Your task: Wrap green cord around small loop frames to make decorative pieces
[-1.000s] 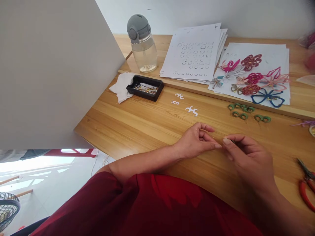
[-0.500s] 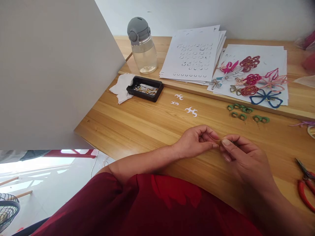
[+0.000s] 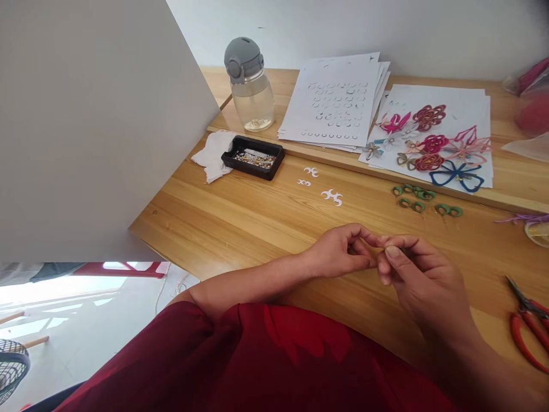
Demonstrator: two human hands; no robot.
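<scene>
Pinching small, mostly hidden dark piece (image 3: 402, 250) in right hand (image 3: 431, 280) | meeting it with left hand (image 3: 337, 252), unclear whether gripping | near red-handled pliers (image 3: 525, 304), paired green rings (image 3: 448, 210); white crescents (image 3: 329, 195), black bead tray (image 3: 257, 170) farther left

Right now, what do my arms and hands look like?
The left hand and right hand are bare, with no gloves, rings or bracelets showing. The dark red left sleeve ends near the elbow; the matching top has a brighter red pattern. No right sleeve shows.

The garment (image 3: 171, 366) was dark red, bearing a brighter red, lobed patch (image 3: 300, 332). The left sleeve (image 3: 186, 323) was short and creased. Both hands (image 3: 338, 252) were bare.
</scene>
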